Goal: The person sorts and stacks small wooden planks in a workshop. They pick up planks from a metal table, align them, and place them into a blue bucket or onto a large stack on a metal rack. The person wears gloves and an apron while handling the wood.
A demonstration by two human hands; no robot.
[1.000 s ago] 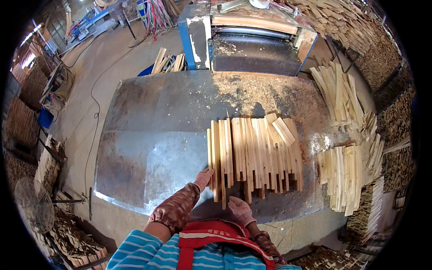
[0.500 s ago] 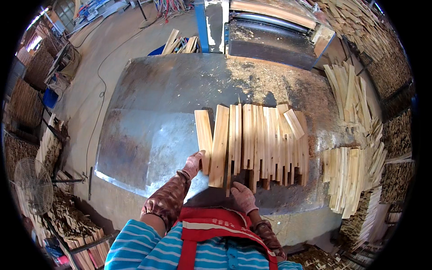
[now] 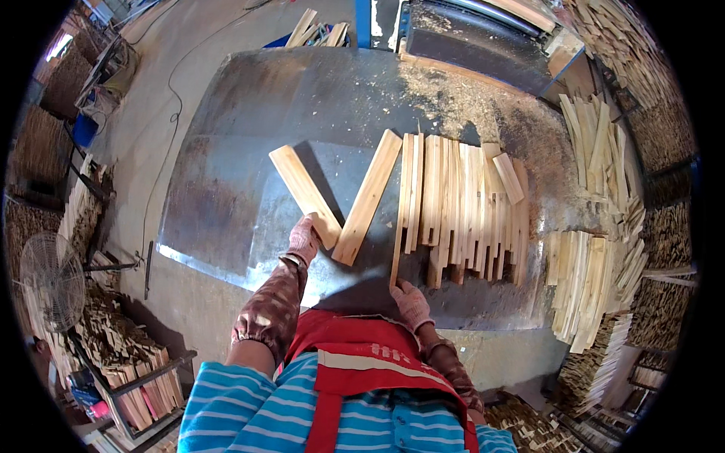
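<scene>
My left hand [image 3: 303, 240], in a pale knit glove, is closed on the lower end of a flat wooden board [image 3: 303, 187] that leans up to the left. A second wooden board [image 3: 368, 198] slants the other way, so the two make a V with their near ends close together. My right hand [image 3: 411, 303], also gloved, pinches the near end of a narrow wooden strip [image 3: 396, 260] at the left side of a row of wooden strips [image 3: 453, 192]. These strips lie side by side with uneven near ends. One short wooden piece [image 3: 508, 178] rests askew on top of the row.
A dark metal table [image 3: 219, 189] lies under the wood, with sawdust [image 3: 461, 90] at its far side. Behind it stands a machine [image 3: 476, 45] with a roller. More strips [image 3: 580, 283] are stacked at the right. A fan [image 3: 51, 281] stands at the left.
The left board's far end has swung left, away from the row, and the second board now slants too. My right hand has taken hold of a strip's near end. The whole view has shifted.
</scene>
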